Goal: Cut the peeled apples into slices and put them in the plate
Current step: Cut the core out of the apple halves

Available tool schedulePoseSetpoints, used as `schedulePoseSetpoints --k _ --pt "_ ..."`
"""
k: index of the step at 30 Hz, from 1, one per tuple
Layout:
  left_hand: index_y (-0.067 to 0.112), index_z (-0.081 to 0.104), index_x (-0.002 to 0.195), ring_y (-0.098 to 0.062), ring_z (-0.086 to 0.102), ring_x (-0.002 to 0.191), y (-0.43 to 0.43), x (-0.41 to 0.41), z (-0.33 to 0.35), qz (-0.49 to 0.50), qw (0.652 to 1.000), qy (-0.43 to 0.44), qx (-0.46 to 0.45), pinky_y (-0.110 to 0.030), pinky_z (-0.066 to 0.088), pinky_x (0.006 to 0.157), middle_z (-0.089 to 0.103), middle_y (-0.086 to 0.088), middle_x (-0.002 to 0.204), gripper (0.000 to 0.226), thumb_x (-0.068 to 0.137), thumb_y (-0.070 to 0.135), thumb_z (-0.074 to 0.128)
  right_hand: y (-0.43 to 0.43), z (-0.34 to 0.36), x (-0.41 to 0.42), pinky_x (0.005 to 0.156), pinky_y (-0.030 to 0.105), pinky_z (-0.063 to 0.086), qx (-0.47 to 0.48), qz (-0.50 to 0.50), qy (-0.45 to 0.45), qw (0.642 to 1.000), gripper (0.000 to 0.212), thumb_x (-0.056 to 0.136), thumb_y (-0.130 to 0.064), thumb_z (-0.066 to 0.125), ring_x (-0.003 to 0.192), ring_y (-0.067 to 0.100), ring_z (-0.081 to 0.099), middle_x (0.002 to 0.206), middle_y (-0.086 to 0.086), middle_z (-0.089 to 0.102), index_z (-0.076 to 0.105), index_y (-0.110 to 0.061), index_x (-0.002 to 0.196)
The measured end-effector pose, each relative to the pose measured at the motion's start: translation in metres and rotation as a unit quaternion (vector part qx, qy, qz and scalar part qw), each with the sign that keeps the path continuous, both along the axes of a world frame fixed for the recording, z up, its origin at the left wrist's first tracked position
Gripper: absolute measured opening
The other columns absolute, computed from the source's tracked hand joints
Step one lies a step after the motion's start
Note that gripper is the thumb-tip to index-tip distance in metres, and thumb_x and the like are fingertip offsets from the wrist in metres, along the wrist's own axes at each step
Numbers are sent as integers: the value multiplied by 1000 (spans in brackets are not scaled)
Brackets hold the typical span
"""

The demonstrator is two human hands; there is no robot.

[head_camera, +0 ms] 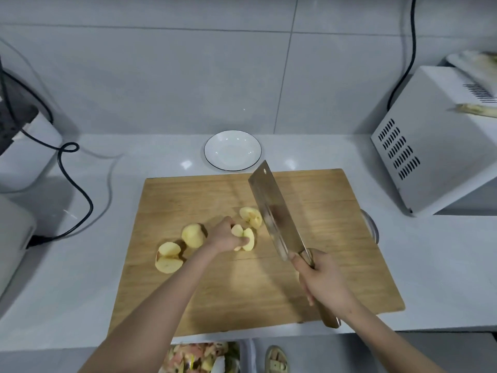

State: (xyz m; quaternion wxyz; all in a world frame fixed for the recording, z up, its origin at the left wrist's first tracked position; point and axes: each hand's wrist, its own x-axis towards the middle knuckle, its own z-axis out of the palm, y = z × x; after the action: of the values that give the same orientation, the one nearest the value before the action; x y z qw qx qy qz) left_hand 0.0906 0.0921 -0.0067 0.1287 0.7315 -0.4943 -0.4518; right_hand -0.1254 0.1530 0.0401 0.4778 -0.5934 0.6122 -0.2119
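Head view.

Surroundings: white counter [94,278] against a tiled wall. Wooden board [322,211] at centre. White plate [232,150] just behind the board's far edge, well apart from the fruit. Microwave [435,146] far right. Black cable [75,189] loops across the counter at left, beside a white appliance [24,157]. Bin of peels [199,358] below the counter's near edge, a slipper [277,359] beside it.

Apples, all on the board: one split apple [168,257] at left; one peeled apple [193,235] just right of it; a cut piece [251,216] near the blade; wedges [247,238] under the left hand.

Grip: left hand [224,235] curled over the wedges, fingertips pinching them together against the board. Right hand [322,278] wrapped tight round the wooden handle of the cleaver [277,219]. The blade is raised and tilted, its tip pointing toward the plate, and sits just right of the wedges, overlapping the cut piece.
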Motion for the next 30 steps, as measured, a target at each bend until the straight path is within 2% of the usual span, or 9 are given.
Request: schedulePoseSetpoints --k 2,4,6,8,11,17,19,25,30 --pt "11 46 119 -20 56 103 3 0 -2 7 1000 -1 -2 -32 49 81 57 -3 111 50 81 27 72 1 3 1 47 33 44 7 1 -10 1000 46 94 -34 51 29 19 45 35 5 45 40 -10 57" --pt "8 48 121 -20 59 96 8 2 1 112 985 129 30 -27 50 66 59 -5 109 47 82 19 72 3 8 4 45 29 42 22 -2 -38 999 49 95 -33 50 29 19 42 34 4 45 40 -8 54" --pt "3 51 123 -24 62 86 14 3 8 260 894 352 94 -26 51 56 61 -13 103 44 83 10 68 4 16 9 39 26 38 62 -20 -101 993 44 94 -30 52 29 19 40 37 6 46 45 -4 59" --pt "-2 53 122 -27 62 73 21 8 14 323 804 484 118 -25 51 49 61 -17 95 41 84 7 62 5 25 16 35 23 36 110 -38 -164 980 38 93 -29 54 29 19 39 41 9 45 50 -3 66" --pt "-2 54 117 -23 65 60 33 9 27 310 772 545 100 -26 51 48 66 -14 81 33 85 6 55 7 37 27 33 21 36 165 -51 -234 957 36 93 -29 54 29 18 38 43 10 43 52 -4 68" --pt "4 55 121 -14 65 73 45 16 34 285 789 544 9 -23 53 58 69 -5 88 51 72 14 68 7 47 42 32 21 35 185 -47 -265 945 35 93 -29 54 29 17 37 44 10 42 52 -3 69" --pt "6 58 114 -11 65 73 47 18 37 271 799 537 -10 -21 52 58 69 -3 86 45 72 17 68 7 49 46 32 21 35 186 -46 -269 944 35 93 -29 53 29 17 36 45 10 42 52 -4 69" --pt "2 59 109 -15 59 76 50 9 42 254 804 535 -61 -23 51 58 65 -7 87 26 91 20 55 10 50 56 33 22 35 164 -65 -263 949 35 94 -28 52 29 18 36 43 10 42 51 -3 70" --pt "-3 54 119 -17 57 78 53 -2 44 277 820 491 -98 -27 48 64 63 -12 93 35 95 21 50 13 49 62 33 23 35 124 -91 -255 955 35 95 -28 51 29 19 36 42 9 42 50 -2 71"
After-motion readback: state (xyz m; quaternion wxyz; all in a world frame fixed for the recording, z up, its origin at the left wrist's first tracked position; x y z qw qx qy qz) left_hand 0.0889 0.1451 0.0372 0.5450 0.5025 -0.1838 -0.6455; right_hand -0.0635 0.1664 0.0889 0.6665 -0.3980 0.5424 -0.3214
